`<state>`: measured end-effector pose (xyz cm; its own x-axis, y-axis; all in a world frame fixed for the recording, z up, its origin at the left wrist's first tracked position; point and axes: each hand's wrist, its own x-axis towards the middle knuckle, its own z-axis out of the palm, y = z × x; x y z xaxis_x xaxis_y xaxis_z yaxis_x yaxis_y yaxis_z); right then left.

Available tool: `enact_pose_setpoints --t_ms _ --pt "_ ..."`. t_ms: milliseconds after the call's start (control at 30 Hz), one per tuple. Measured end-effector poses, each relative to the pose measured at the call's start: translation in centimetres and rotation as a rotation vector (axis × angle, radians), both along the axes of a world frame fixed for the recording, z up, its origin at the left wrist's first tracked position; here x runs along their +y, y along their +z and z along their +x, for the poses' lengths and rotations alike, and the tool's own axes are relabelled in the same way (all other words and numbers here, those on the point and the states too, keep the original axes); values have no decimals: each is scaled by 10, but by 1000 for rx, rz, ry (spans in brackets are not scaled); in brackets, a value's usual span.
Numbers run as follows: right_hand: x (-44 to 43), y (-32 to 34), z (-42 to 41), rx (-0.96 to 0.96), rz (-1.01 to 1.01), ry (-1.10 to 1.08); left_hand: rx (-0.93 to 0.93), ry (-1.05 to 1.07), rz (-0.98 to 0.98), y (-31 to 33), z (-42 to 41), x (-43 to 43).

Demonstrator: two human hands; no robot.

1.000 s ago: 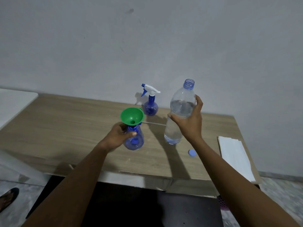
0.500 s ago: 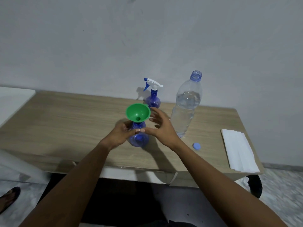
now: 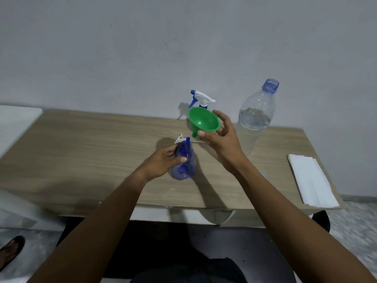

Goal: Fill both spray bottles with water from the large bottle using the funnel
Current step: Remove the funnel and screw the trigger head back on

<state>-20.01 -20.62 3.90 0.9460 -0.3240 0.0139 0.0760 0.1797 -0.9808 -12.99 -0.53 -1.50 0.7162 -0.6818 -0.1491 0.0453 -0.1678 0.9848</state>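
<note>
My left hand point(image 3: 163, 160) grips a small blue spray bottle point(image 3: 184, 162) without its top, standing on the wooden table point(image 3: 91, 152). My right hand point(image 3: 221, 137) holds the green funnel point(image 3: 204, 120) lifted above and right of that bottle, its spout tilted down-left. Behind the funnel stands a second blue spray bottle, only its white and blue trigger head point(image 3: 201, 98) showing. The large clear water bottle point(image 3: 255, 119), uncapped and partly full, stands upright at the right. A loose white and blue sprayer part point(image 3: 182, 139) lies just behind the held bottle.
A stack of white paper towels point(image 3: 311, 179) lies at the table's right end. A small blue cap point(image 3: 263, 175) peeks out beside my right forearm. A grey wall runs behind the table. A white surface point(image 3: 14, 123) adjoins on the left, and a sandalled foot point(image 3: 10, 252) rests on the floor.
My right hand let go of the large bottle, moved left to the funnel and lifted it out of the small bottle. My left hand keeps holding that bottle.
</note>
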Motion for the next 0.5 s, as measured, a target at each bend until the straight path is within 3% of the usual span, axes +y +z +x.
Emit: enact_pose_setpoints --t_ms 167,333,500 --pt "-8 -23 4 141 -97 -112 -67 65 -14 0 16 12" --pt "-8 -81 -10 440 -251 -2 -71 114 -18 -1 23 21" --pt "-5 -96 -9 504 -374 148 -49 103 -8 -5 28 23"
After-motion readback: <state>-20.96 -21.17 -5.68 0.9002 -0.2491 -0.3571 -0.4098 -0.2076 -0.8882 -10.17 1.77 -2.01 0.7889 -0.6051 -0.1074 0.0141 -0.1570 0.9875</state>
